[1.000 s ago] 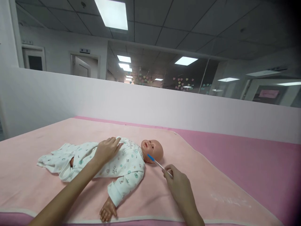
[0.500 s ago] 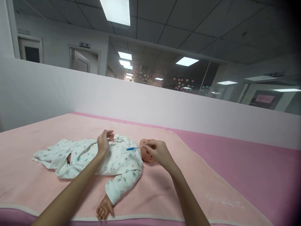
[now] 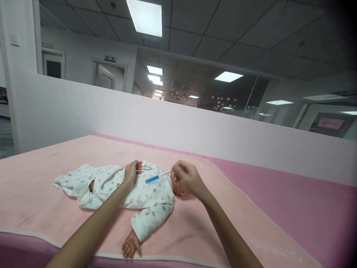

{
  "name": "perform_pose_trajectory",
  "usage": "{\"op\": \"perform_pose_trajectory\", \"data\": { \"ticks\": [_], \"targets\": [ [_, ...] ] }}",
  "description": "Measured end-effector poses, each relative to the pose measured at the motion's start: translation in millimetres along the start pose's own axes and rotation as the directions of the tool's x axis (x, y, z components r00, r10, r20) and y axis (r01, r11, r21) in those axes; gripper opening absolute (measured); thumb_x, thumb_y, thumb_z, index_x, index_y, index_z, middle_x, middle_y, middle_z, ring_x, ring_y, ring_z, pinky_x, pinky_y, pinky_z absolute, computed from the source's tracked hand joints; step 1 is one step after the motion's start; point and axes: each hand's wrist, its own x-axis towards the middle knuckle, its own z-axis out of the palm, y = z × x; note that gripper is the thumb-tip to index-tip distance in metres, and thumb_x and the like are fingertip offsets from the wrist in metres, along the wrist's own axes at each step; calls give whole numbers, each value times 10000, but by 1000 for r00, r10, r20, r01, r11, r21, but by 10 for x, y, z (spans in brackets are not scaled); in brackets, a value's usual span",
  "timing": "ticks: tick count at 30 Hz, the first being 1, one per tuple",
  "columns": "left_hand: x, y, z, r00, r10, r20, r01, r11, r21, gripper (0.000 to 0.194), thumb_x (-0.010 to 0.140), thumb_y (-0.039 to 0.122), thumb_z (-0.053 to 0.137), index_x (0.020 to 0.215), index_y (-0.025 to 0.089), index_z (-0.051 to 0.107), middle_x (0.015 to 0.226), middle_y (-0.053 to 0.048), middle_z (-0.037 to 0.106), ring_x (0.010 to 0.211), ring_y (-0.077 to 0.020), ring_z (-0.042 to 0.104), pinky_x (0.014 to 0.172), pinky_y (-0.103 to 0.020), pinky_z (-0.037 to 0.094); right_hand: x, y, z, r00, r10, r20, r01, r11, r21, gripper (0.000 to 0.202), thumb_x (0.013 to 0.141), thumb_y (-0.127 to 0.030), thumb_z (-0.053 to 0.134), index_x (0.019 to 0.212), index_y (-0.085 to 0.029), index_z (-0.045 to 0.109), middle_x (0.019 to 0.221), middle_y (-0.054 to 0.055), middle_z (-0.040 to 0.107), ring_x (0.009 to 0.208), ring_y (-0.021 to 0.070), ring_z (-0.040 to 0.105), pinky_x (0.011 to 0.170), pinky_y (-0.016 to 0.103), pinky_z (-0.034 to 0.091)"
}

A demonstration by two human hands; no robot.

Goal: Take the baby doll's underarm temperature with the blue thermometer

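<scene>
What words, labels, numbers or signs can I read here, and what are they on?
None can be read with certainty.
Sign over the middle door: dark marks, too small to read.
Sign over the left door: too faint.
Pink sheet on the right door: too blurred.
Pale marks on the blanket: perhaps lettering, too blurred.
Doll's suit: small prints, too small to tell whether any are letters.

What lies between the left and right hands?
The head view shows the blue-tipped stick, held by the right hand, and the doll's clothing.
</scene>
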Motion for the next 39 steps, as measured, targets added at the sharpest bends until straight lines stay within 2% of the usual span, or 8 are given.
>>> {"op": "perform_pose_trajectory", "data": {
  "ticks": [7,11,15,20,24,28,33,39],
  "targets": [
    [-87,-16,19,991,95,99,-106,988,111,288,702,373,491,690,116,619,607,-8,560,516,-95,489,524,-221,395,-59,-3,8,998,-41,-49,36,994,-98,326,845,-443,373,655,-221,519,525,-19,498,477,118,481,446,226,364],
    [-169,8,37,955,207,214,-276,882,381,317,768,375,431,669,153,634,651,-22,606,618,-140,536,608,-258,392,-350,153,-112,998,-35,-50,19,953,-304,251,766,-419,534,622,-214,535,602,11,560,566,145,524,546,247,403],
    [-336,94,128,832,318,455,-552,554,623,307,818,327,383,736,187,643,758,-27,650,765,-183,558,718,-302,386,-835,529,-390,946,65,-316,-218,852,-477,271,799,-458,465,705,-220,556,645,27,597,633,174,574,517,236,407],
    [-517,98,366,652,328,683,-757,239,608,216,801,287,454,841,206,651,880,-39,642,909,-209,508,829,-346,355,-1299,1058,-597,933,237,-272,-359,670,-650,332,805,-457,405,703,-215,607,705,46,626,675,190,584,622,271,428],
    [-506,23,505,636,173,752,-761,303,574,157,724,205,516,809,201,648,901,-37,625,912,-205,516,825,-322,376,-1302,1219,-692,920,351,-175,-342,498,-797,340,810,-380,397,618,-199,612,669,57,602,666,192,558,615,279,395],
    [-468,-5,534,603,130,787,-758,399,516,184,704,118,457,710,195,624,806,-11,637,838,-183,540,795,-304,387,-1038,1073,-621,947,298,-123,-258,474,-842,179,739,-230,483,637,-181,623,764,77,611,750,197,551,653,277,375],
    [-511,-36,489,592,231,772,-752,501,427,229,651,46,407,694,179,588,755,-7,625,780,-166,545,762,-289,397,-396,833,-51,997,-36,-71,-23,728,-686,191,806,-217,415,761,-200,600,712,31,606,683,165,536,632,268,375],
    [-516,-81,445,662,284,694,-643,690,331,239,648,52,404,794,146,568,747,-12,607,714,-149,545,664,-251,423,140,1152,696,944,-227,-241,106,897,-430,233,779,-101,366,791,-177,586,803,40,612,758,158,547,695,276,416]
  ]
}}
